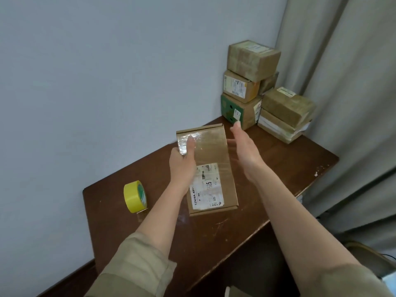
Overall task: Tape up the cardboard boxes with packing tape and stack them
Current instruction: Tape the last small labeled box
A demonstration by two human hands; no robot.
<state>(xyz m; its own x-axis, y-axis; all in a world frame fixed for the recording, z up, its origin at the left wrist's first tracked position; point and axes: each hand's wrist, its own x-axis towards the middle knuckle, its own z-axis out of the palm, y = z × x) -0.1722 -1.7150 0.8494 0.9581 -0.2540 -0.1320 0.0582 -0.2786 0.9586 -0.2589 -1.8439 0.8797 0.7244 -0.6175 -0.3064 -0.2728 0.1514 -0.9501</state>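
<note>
a flat cardboard box [211, 170] lies on the brown desk [285, 159], with clear tape shining across its top and a white label [206, 186] on the end nearer the person. the left hand [182, 161] rests on the left side of the box, its thumb lying flat on the taped top and its fingers going down over the left edge, so this grip looks clamped on the box. the right hand [244, 150] is just to the right of the box, with its fingers straight and spread apart, holding nothing; i cannot tell if it touches the box side. a roll of yellow tape [135, 196] stands on its edge on the desk, to the left of the left grip and closer to the person, well apart from the box. past the right grip, in the far corner of the desk, stands a tall stack of boxes [246, 82] with a green box [232, 109] at the bottom. a short stack of boxes [286, 113] sits just to the right of the tall one. a grey curtain [347, 82] hangs on the right.
</note>
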